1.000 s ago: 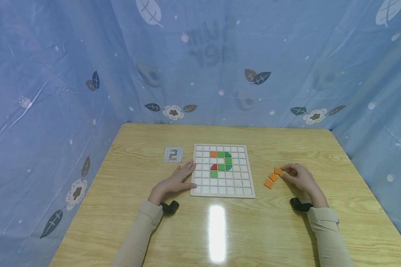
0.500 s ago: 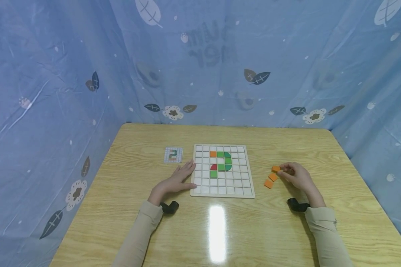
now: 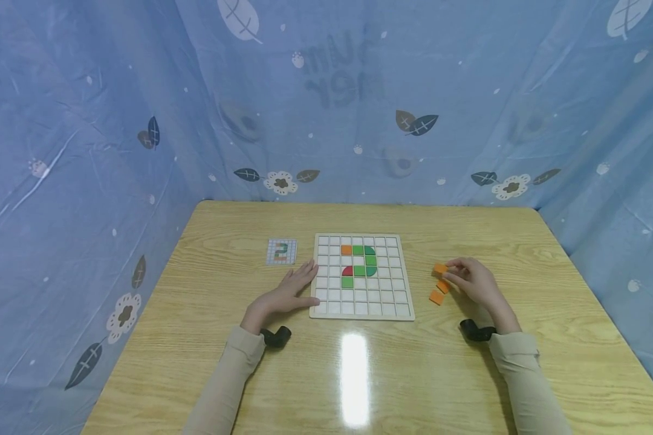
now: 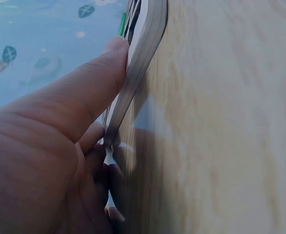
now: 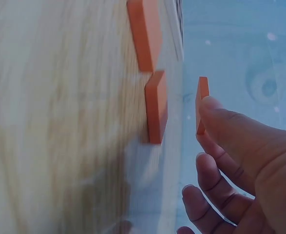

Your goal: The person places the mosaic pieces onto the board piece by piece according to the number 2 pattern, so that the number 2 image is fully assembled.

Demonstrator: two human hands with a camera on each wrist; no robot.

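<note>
My right hand (image 3: pixel 476 281) pinches a square orange tile (image 5: pixel 201 107) between thumb and finger, raised off the table. Below it, two more orange tiles (image 3: pixel 436 297) lie on the wood, nearly corner to corner. A white gridded board (image 3: pixel 387 296) sits mid-table. On it, an orange tile (image 3: pixel 346 249), several green pieces (image 3: pixel 360 271) and a red quarter-round (image 3: pixel 347 271) form a hooked shape. My left hand (image 3: pixel 284 296) rests at the board's left edge, fingers extended; in the left wrist view, the thumb (image 4: pixel 96 83) touches the rim.
A small pattern card (image 3: pixel 281 252) with a coloured figure on a grid lies left of the board. Blue curtain (image 3: pixel 326 121) surrounds the wooden table (image 3: pixel 413 374) at the back and sides. A dark device (image 3: pixel 476 330) is worn on each wrist.
My right hand has taken up the farthest orange tile and moved it left, toward the board. The left hand stays where it was on the board's edge.
</note>
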